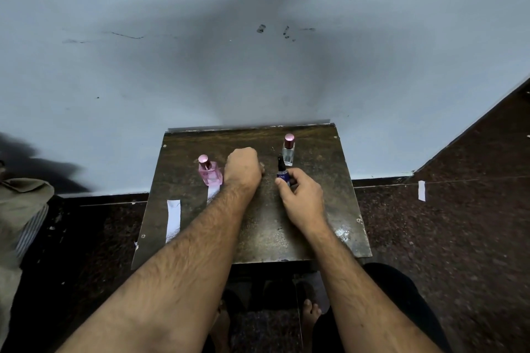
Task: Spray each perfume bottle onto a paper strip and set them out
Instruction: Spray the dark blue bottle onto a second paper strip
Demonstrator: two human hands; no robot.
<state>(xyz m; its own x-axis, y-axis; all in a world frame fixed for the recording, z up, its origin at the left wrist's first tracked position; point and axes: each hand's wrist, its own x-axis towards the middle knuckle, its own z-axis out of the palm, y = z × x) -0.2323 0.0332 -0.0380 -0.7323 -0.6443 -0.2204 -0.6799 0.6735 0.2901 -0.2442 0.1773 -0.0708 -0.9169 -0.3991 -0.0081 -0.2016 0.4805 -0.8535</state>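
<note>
On the small dark table [332,198] my right hand [301,198] grips a small dark blue spray bottle [283,176], upright, its black nozzle bare. My left hand [243,167] rests just left of it as a curled fist; whatever is inside is hidden. A pink perfume bottle [211,173] with a pink cap stands left of that fist. A clear bottle [288,152] with a maroon cap stands behind the blue one. One white paper strip [173,219] lies near the left edge. A second strip [213,192] lies in front of the pink bottle, partly under my forearm.
The table stands against a pale blue wall [258,51]. Another paper strip [421,190] lies on the dark floor to the right. Folded cloth [23,209] sits at the far left. My bare foot [311,312] shows under the table's front edge.
</note>
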